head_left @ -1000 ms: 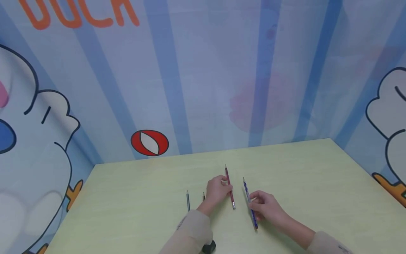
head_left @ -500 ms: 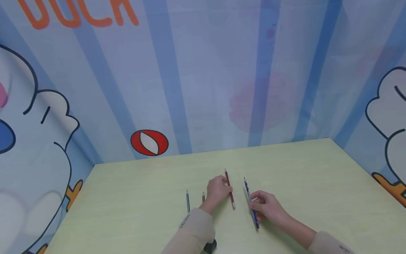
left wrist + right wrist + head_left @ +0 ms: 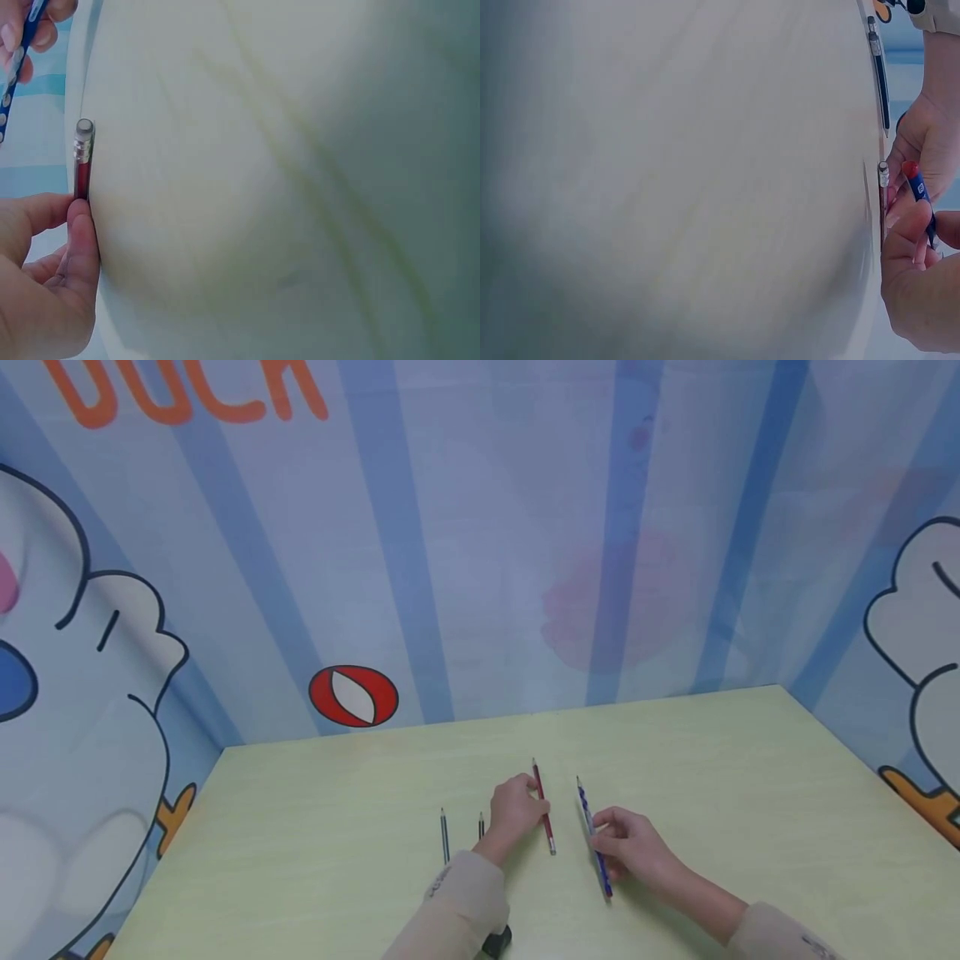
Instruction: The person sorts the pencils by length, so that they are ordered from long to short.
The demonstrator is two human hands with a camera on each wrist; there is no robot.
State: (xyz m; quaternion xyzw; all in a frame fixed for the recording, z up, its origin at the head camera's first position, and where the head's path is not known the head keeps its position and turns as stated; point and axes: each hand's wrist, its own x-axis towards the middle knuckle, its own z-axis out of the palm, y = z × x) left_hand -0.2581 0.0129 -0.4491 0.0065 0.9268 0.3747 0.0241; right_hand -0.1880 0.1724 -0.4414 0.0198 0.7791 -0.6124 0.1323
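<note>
My left hand (image 3: 515,810) pinches a dark red pencil (image 3: 539,785) between thumb and fingers, its point toward the far edge. In the left wrist view the metal eraser end of that red pencil (image 3: 82,161) sticks out past the fingertips, close to the table surface. To the right, my right hand (image 3: 633,850) pinches a blue patterned pencil (image 3: 582,800), tip pointing away. The right wrist view shows the red end of the blue pencil (image 3: 917,184) tilted up off the table. Left of the left hand lie a dark grey-blue pencil (image 3: 445,835) and a black pencil (image 3: 481,825), each partly hidden by the left arm.
Both hands work over a pale yellow-green table (image 3: 315,860). A printed blue striped cloth (image 3: 495,527) rises behind its far edge. A small black object (image 3: 497,942) shows beside the left sleeve.
The red pencil has shifted slightly toward me in the left hand since a second ago. The blue pencil and right hand have moved very slightly to the right.
</note>
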